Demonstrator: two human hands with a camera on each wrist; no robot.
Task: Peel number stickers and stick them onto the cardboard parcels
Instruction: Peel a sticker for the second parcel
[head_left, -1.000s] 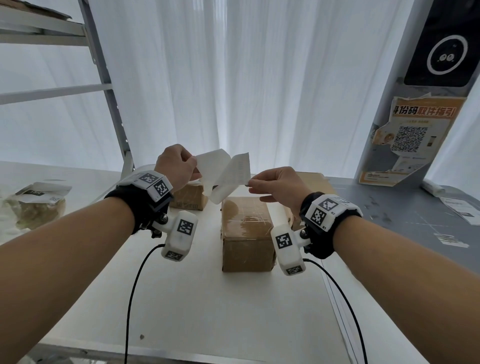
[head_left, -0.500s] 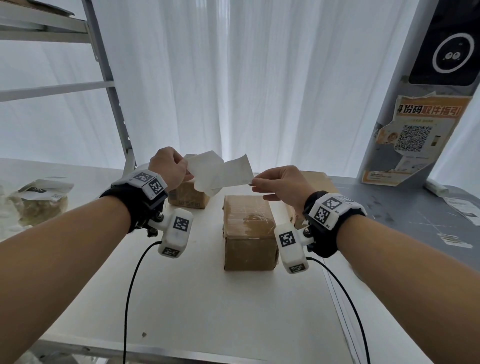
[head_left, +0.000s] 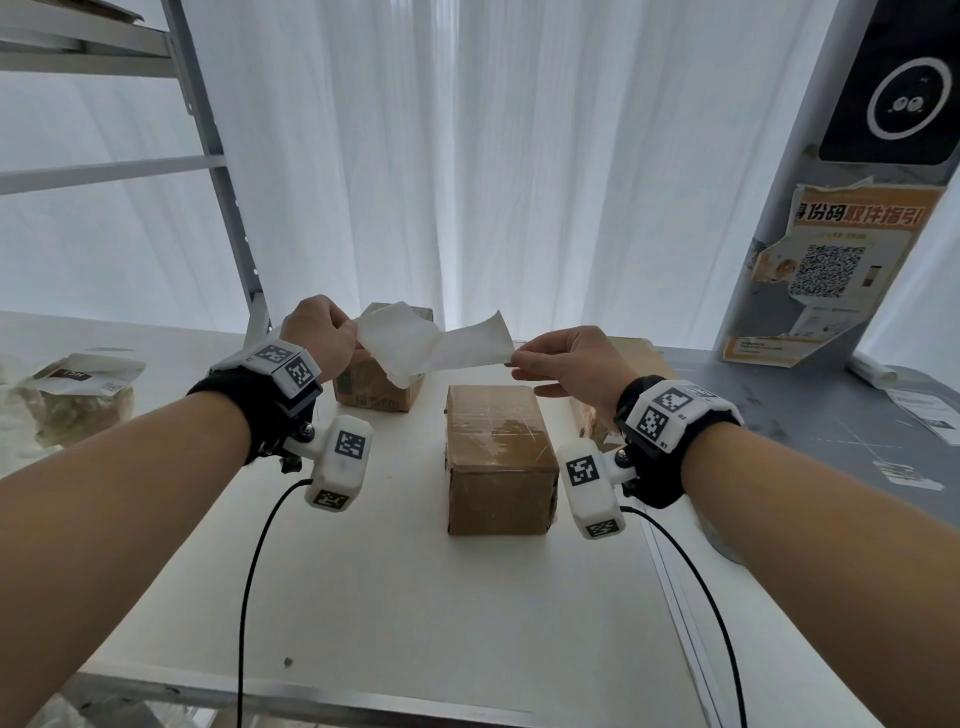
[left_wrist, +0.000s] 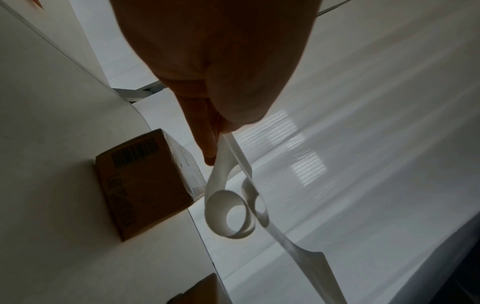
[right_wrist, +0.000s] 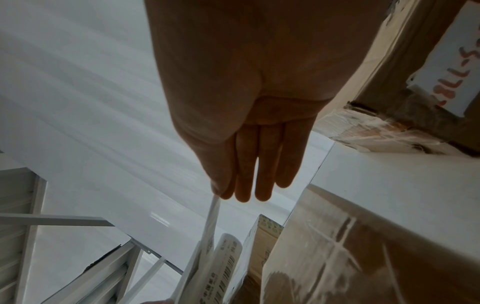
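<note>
Both hands hold one white sticker strip in the air above the parcels. My left hand (head_left: 332, 338) pinches its curled backing paper (head_left: 395, 340), which loops into rolls in the left wrist view (left_wrist: 228, 209). My right hand (head_left: 524, 358) pinches the right end of the peeled sticker (head_left: 475, 345) between thumb and forefinger, the other fingers (right_wrist: 262, 164) straight. Below stands a taped cardboard parcel (head_left: 498, 457) in the middle of the white table (head_left: 415, 597). A smaller parcel (head_left: 376, 384) sits behind it to the left. A third parcel (head_left: 631, 348) lies behind my right hand, mostly hidden.
A bagged package (head_left: 78, 400) lies at the table's far left. A metal shelf frame (head_left: 228, 208) rises at the left. A grey surface (head_left: 831, 415) with papers adjoins the table on the right, below a poster with a QR code (head_left: 831, 270). White curtains hang behind.
The hands have drawn apart, so the sticker and backing stretch out flatter and longer between them. The view has dipped slightly, showing more of the far parcel.
</note>
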